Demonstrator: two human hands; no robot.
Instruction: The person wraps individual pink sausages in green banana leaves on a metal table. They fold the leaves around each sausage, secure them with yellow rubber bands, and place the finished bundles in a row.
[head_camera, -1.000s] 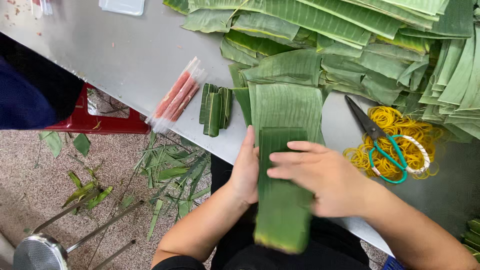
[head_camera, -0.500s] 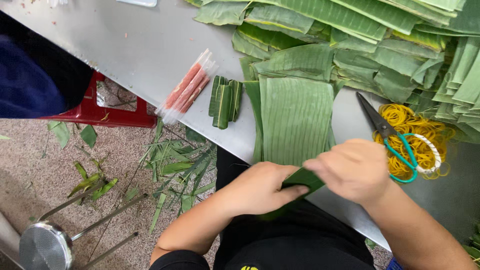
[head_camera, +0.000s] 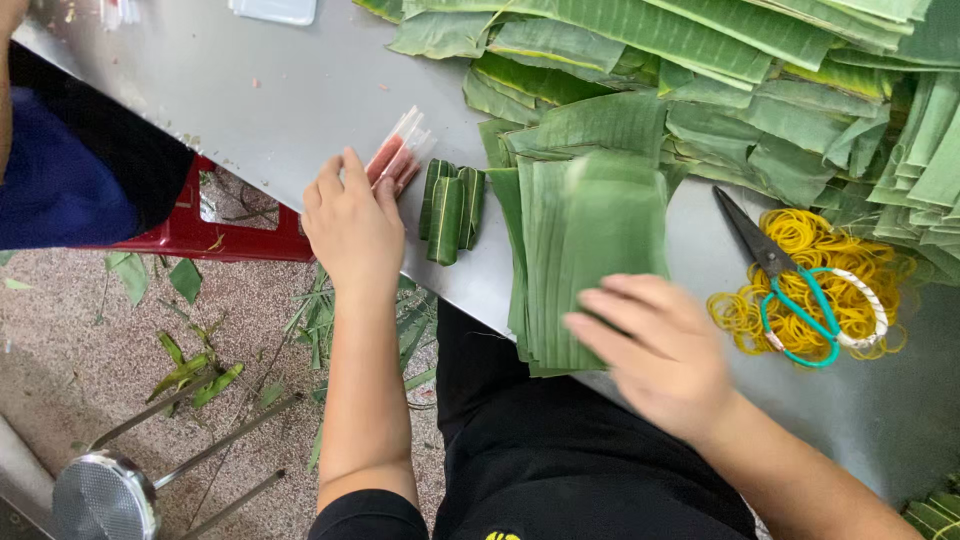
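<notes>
A few rolled leaf parcels (head_camera: 450, 208) lie finished on the counter (head_camera: 250, 90). The left hand (head_camera: 352, 228) reaches the pink sticks (head_camera: 400, 158), fingers open, holding nothing; the blurred right hand (head_camera: 662, 352), fingers spread, rests on the banana leaf stack (head_camera: 590, 250), so many leaves remain.

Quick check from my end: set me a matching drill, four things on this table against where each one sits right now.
Things:
1. scissors
2. wrapped pink sticks
3. small green rolls
4. stack of cut banana leaves

Places:
A. under the left hand's fingertips
B. on the yellow rubber bands
C. under the right hand, at the table's near edge
D. between the sticks and the leaf stack

Pairs: 1-B, 2-A, 3-D, 4-C
</notes>
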